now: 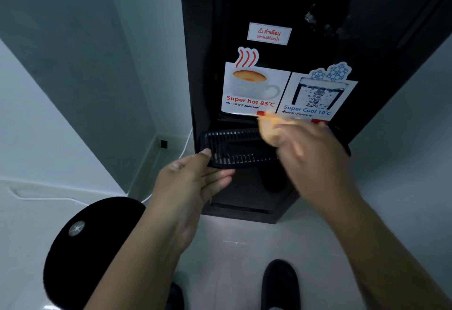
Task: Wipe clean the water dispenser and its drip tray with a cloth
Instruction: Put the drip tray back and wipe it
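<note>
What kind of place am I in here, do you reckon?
Probably an indoor corner of a home or small office. A tall black water dispenser with hot and cool stickers stands on a glossy pale floor where two plain walls meet, near what looks like a low socket.

Blurred right hand (315, 155) and cloth (267, 130); drip tray (232, 145) partly hidden
</note>
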`<state>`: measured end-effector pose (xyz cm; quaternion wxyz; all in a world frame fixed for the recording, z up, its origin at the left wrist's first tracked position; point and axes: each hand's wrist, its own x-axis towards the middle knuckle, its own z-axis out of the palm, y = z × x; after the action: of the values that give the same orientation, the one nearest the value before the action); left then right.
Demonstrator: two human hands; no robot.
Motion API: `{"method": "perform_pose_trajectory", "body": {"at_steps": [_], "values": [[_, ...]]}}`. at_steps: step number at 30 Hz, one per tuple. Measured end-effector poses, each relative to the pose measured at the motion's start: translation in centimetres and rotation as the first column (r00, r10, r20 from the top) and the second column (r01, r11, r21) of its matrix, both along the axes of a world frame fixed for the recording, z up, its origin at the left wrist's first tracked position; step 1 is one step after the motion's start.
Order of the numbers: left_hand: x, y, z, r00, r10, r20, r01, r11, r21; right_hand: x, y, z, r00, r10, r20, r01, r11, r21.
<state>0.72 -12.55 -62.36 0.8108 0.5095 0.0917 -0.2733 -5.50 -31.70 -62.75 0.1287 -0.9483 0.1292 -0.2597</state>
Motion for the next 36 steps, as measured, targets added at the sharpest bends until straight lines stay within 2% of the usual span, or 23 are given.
{"method": "perform_pose_trajectory", "body": {"at_steps": [2,4,8,10,12,14,17,20,22,25,27,28,29,31,33,34,36], "values": [[0.0,-0.2,0.0,1.000,-0.006,0.000,0.006,1.000,-0.013,-1.0,-1.6,0.2,0.990,-0.139,0.011,0.139,0.990,0.033],[-0.2,-0.5,-0.1,1.000,-0.002,-0.018,0.001,0.999,-0.034,-0.6,-0.5,0.1,0.986,-0.164,0.009,0.164,0.986,0.021],[-0.4,-1.1,0.0,0.999,0.025,-0.025,-0.026,0.999,-0.033,1.8,5.3,0.5,0.980,0.200,-0.021,-0.199,0.979,0.049],[-0.2,-0.9,-0.2,0.999,0.045,0.000,-0.045,0.999,-0.009,2.2,5.8,0.5,0.961,0.272,-0.054,-0.267,0.960,0.081],[0.2,-0.4,-0.3,0.997,0.070,0.018,-0.070,0.998,-0.007,1.4,3.6,0.2,0.980,0.197,-0.033,-0.196,0.980,0.042],[0.6,0.1,-0.2,0.996,0.081,0.031,-0.082,0.997,0.011,-0.4,0.3,-0.2,0.999,0.025,0.041,-0.026,0.999,0.035],[0.5,0.3,-0.2,0.997,0.058,0.047,-0.059,0.998,0.033,-2.4,-2.8,-0.3,0.974,-0.213,0.072,0.196,0.962,0.189],[0.1,0.0,-0.2,0.997,0.056,0.061,-0.059,0.997,0.048,-1.9,-2.4,-0.7,0.958,-0.266,0.109,0.244,0.952,0.183],[-0.1,-0.2,-0.3,0.995,0.078,0.062,-0.081,0.996,0.047,-1.0,-1.0,-0.8,0.975,-0.181,0.128,0.171,0.981,0.087],[-0.2,-0.4,-0.2,0.993,0.101,0.066,-0.104,0.994,0.039,0.2,1.6,-0.9,0.993,0.031,0.110,-0.030,0.999,-0.009],[-0.1,-0.4,-0.2,0.991,0.106,0.080,-0.110,0.993,0.045,0.6,2.6,-0.5,0.985,0.138,0.107,-0.140,0.990,0.012],[0.0,-0.4,-0.2,0.991,0.100,0.084,-0.105,0.993,0.052,0.4,2.4,-0.5,0.977,0.168,0.134,-0.179,0.981,0.074],[0.0,-0.4,-0.3,0.992,0.090,0.087,-0.095,0.994,0.060,0.0,1.8,-0.1,0.972,0.140,0.188,-0.173,0.970,0.169],[0.2,-0.4,-0.4,0.992,0.084,0.090,-0.091,0.993,0.078,-1.6,-0.6,0.8,0.937,-0.062,0.342,-0.049,0.950,0.308],[0.3,-0.4,-0.4,0.990,0.112,0.087,-0.119,0.989,0.083,-3.6,-3.3,1.3,0.871,-0.277,0.407,0.180,0.949,0.260],[0.3,-0.5,-0.4,0.989,0.120,0.088,-0.127,0.989,0.078,-4.4,-4.0,1.3,0.861,-0.334,0.384,0.270,0.940,0.210],[0.0,-0.8,-0.3,0.988,0.123,0.088,-0.129,0.990,0.064,-4.8,-4.1,0.2,0.916,-0.299,0.268,0.275,0.954,0.122]]}}
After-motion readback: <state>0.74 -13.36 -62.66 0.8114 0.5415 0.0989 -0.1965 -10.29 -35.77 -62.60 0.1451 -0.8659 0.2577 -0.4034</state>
